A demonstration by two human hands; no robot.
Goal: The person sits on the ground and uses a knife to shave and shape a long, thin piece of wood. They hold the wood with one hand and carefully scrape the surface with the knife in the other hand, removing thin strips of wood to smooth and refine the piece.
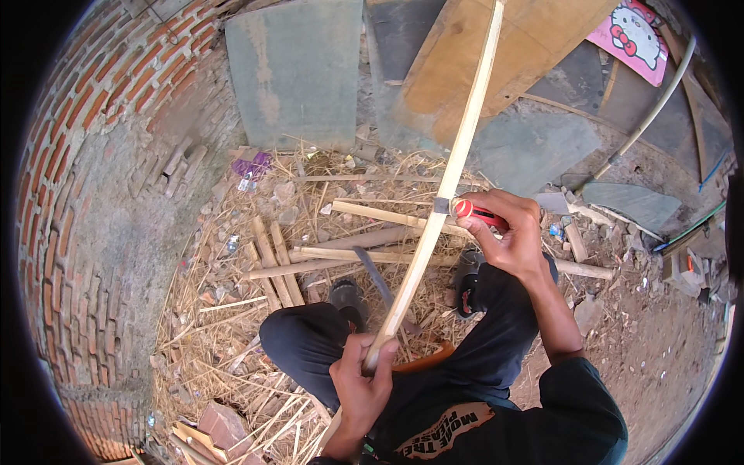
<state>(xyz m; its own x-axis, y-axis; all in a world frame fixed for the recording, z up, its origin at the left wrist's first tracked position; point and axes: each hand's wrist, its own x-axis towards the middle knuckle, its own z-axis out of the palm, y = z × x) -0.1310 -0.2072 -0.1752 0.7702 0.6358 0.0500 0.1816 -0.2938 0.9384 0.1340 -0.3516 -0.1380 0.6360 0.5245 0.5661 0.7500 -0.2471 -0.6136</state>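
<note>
A long pale strip of split bamboo (453,167) slants from my lap up past the top of the head view. Its lower part is gripped by my left hand (363,384), thumb and fingers closed round it. My right hand (508,232) is closed on a knife with a red and black handle (479,214). The knife's short, dark grey blade (442,205) lies across the strip, touching it about midway up its visible length. My palm and fingers hide part of the handle.
Cut wood and bamboo pieces (356,254) lie between and beyond my feet, on ground strewn with shavings (232,325). A brick wall (85,232) rises at left. Grey sheets (298,77) and a brown board (504,54) lean at the back. A curved pole (651,112) stands at right.
</note>
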